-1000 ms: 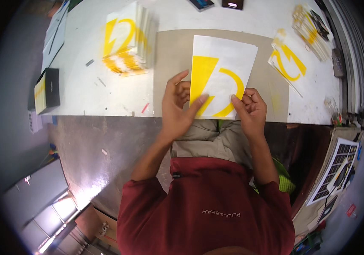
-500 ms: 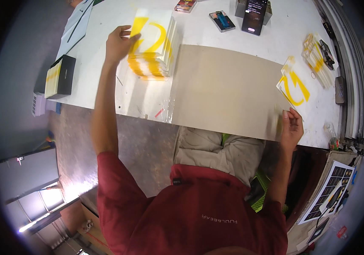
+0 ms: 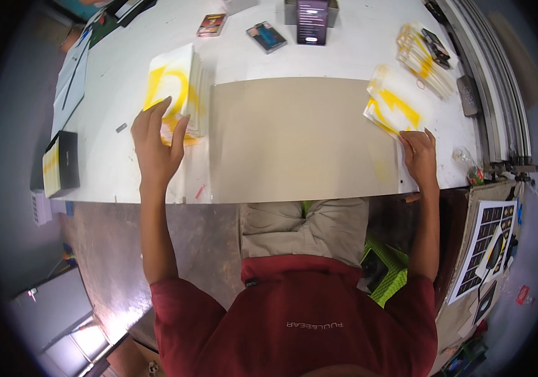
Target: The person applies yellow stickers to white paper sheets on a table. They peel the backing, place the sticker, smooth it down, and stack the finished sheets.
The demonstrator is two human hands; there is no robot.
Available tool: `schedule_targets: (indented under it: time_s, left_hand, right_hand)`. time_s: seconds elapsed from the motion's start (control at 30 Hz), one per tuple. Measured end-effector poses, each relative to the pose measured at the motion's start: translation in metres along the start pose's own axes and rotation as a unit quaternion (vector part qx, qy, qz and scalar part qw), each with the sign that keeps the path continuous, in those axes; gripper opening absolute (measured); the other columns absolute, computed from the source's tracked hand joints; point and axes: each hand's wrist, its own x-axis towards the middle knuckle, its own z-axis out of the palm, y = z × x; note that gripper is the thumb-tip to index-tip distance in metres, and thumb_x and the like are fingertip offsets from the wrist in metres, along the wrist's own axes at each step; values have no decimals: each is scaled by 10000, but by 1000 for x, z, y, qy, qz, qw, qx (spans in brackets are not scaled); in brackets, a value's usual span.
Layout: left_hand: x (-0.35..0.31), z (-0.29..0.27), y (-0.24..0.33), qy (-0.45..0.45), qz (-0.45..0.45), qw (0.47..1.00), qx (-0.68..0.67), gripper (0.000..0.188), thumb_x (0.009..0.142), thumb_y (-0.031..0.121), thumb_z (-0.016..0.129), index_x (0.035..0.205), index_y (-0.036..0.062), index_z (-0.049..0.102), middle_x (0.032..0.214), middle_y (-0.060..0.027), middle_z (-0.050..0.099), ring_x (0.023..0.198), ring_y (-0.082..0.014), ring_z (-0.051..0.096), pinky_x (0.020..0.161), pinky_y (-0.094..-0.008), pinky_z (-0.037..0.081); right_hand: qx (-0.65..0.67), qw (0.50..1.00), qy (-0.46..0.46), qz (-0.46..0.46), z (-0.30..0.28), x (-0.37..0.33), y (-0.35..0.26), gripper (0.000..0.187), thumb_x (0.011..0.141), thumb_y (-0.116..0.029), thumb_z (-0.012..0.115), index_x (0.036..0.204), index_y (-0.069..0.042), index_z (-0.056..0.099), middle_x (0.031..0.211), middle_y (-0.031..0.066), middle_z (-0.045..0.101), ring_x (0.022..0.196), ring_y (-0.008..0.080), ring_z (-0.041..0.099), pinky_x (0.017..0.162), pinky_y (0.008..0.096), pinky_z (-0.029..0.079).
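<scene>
A stack of flat white pieces with yellow markings (image 3: 196,94) stands on the left part of the table. My left hand (image 3: 157,141) is at its near end, thumb and fingers spread apart around the edge; whether they press on it is unclear. On the right lies a small pile of white-and-yellow flat pieces (image 3: 394,103), slightly fanned. My right hand (image 3: 421,154) has its fingers closed at the near corner of this pile. Between both hands lies a beige board (image 3: 294,138), flat on the table.
A black box (image 3: 65,157) holding similar pieces stands at the left edge. Behind the board are a phone (image 3: 312,24), a blue-and-black pack (image 3: 267,38) and a red pack (image 3: 211,25). More yellow-white pieces (image 3: 423,60) and metal rails (image 3: 501,94) lie right.
My left hand has come from the stack's upper left side to its near end, fingers spreading. My right hand has moved up against the right pile's near corner. The view has shifted.
</scene>
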Motion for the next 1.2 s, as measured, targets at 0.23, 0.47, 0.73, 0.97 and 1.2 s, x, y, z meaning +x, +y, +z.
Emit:
schedule_targets:
  time_s: [0.23,0.47,0.73,0.97,1.2]
  left_hand:
    - [-43,67,113,-176,-331,673,-638,513,1075,369,564,1389,-37,568,1265,-165,688,1202,-224,634,1048,-376,479]
    - [-61,102,138,-204,-410,511,-728,391,1131,280,435,1317,-32,581,1258,-125,692,1127,-165,673,964,-304,528]
    - [-84,85,146,-123,-430,439,-779,425,1115,314,489,1351,-29,575,1222,-108,699,1099,-162,664,910,-325,530]
    - [-88,94,135,-147,-467,607,-626,453,1102,338,519,1328,-48,595,1199,-116,708,1054,-193,693,957,-328,538]
    - [-99,101,126,-104,-443,457,-764,417,1101,307,524,1260,-64,626,1173,-140,717,1035,-213,707,946,-336,551]
  right_hand:
    - [34,974,170,-144,1,-15,-113,184,862,-1,700,1037,-40,740,1102,85,737,1091,265,698,1106,560,403]
    - [155,978,99,-93,4,-37,-166,467,851,-159,803,1271,-11,659,1270,165,684,1179,321,665,1081,512,456]
    - [598,753,81,262,48,-27,-151,249,980,-35,715,1199,54,636,1034,67,719,892,71,623,785,238,495]
    - [609,737,93,277,41,-26,-165,87,964,-19,731,1011,24,672,877,-1,660,761,36,553,706,194,445]
    - [706,688,93,138,42,-49,-135,40,944,37,709,965,22,678,1002,73,666,850,99,571,739,248,458]
